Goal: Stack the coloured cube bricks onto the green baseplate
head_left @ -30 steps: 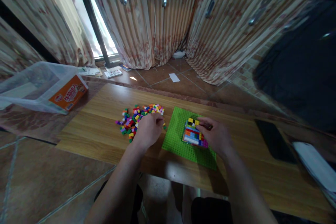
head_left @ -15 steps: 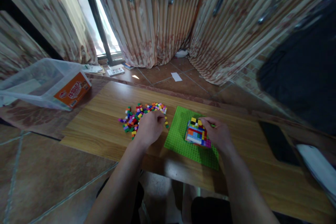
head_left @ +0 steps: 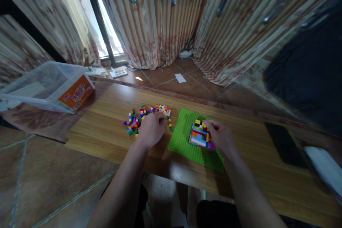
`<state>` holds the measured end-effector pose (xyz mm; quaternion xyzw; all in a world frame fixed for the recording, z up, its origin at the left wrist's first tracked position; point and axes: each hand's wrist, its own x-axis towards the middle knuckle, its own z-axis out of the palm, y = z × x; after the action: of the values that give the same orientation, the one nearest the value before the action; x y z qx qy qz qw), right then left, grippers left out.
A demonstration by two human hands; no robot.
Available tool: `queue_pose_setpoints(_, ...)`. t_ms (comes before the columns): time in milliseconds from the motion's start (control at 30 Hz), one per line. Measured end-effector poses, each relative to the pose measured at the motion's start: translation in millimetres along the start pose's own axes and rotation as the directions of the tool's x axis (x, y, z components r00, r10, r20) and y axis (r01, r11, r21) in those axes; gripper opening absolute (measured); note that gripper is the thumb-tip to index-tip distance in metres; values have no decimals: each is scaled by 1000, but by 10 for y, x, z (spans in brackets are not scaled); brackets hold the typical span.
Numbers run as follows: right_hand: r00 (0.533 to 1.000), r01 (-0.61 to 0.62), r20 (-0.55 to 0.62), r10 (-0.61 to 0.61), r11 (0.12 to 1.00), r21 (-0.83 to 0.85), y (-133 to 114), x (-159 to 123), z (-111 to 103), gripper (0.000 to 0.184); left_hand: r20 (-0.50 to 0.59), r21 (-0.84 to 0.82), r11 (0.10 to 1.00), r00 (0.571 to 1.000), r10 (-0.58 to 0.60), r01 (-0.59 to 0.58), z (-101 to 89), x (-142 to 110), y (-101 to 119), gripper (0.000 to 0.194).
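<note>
A block of stacked, many-coloured toy bricks (head_left: 200, 136) stands on a green studded baseplate (head_left: 178, 142). My right hand (head_left: 221, 133) is closed at the top right corner of the stack, thumb and forefinger pinched beside its yellow bricks; whether a brick is between them is hidden. To the left, a spread of small loose bricks (head_left: 135, 120) in mixed colours lies on the wooden table (head_left: 93, 128). My left hand (head_left: 153, 128) hovers over the right side of these bricks, its fingers curled together. What those fingers hold, if anything, is too small to make out.
A clear plastic bin (head_left: 50, 96) with an orange label stands off the table's left end. On the right lie a black flat object (head_left: 284, 146) and a white object (head_left: 324, 169). Striped curtains (head_left: 171, 25) hang behind, and a white paper (head_left: 180, 78) lies on the floor.
The view has shifted very slightly. My right hand's fingers have closed in a little at the stack's corner; the left hand stays almost where it was.
</note>
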<state>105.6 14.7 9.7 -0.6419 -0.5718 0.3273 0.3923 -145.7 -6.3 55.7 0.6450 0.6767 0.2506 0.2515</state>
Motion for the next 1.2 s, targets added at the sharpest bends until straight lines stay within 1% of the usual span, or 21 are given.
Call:
queue_pose_setpoints(200, 1000, 9, 12, -9, 1000, -26, 12, -2, 14, 41, -10, -6, 1000, 1000, 10, -10, 0, 0, -33, 23)
queue_pose_setpoints(300, 1000, 14, 22, -14, 1000, -4, -5, -11, 14, 38, -3, -14, 1000, 1000, 1, -1, -5, -2, -19, 22)
queue_pose_setpoints(433, 1000, 5, 20, -5, 1000, 10, -45, -27, 13, 36, -4, -13, 1000, 1000, 22, -22, -12, 6, 5, 22)
queue_pose_setpoints(567, 999, 21, 30, -21, 1000, 2, -49, -41, 19, 37, -21, -12, 999, 999, 41, -41, -3, 19, 14, 24)
queue_pose_setpoints(667, 998, 1, 67, -3, 1000, 22, -6, -37, 14, 38, -45, -50, 998, 999, 30, -32, 16, 31, 8, 24)
queue_pose_setpoints(733, 997, -22, 82, 16, 997, 71, 25, -23, -11, 40, -64, -100, 995, 998, 24, -31, 31, 42, -2, 24)
queue_pose_setpoints(800, 999, -29, 32, 25, 988, 149, 37, -4, -59, 44, -72, -136, 990, 997, 35, -44, 45, 55, -21, 24)
queue_pose_setpoints(867, 995, -9, -96, 29, 978, 208, 17, 9, -120, 46, -66, -155, 986, 996, 53, -63, 54, 71, -55, 24)
queue_pose_setpoints(933, 976, 23, -217, 21, 980, 198, -34, 3, -171, 47, -52, -161, 985, 997, 58, -66, 55, 89, -103, 24)
queue_pose_setpoints(967, 968, 39, -250, 5, 985, 170, -67, -10, -186, 46, -40, -152, 986, 997, 59, -65, 50, 97, -131, 25)
queue_pose_setpoints(1033, 963, 75, -265, -49, 993, 90, -139, -51, -189, 43, -24, -101, 993, 998, 60, -62, 33, 107, -185, 26)
queue_pose_setpoints(1100, 960, 133, -246, -131, 991, -7, -212, -108, -161, 39, -15, -23, 997, 997, 71, -71, 9, 108, -227, 26)
queue_pose_setpoints(1200, 932, 242, -240, -270, 960, -142, -319, -204, -81, 35, 1, 54, 995, 997, 80, -80, -20, 96, -261, 27)
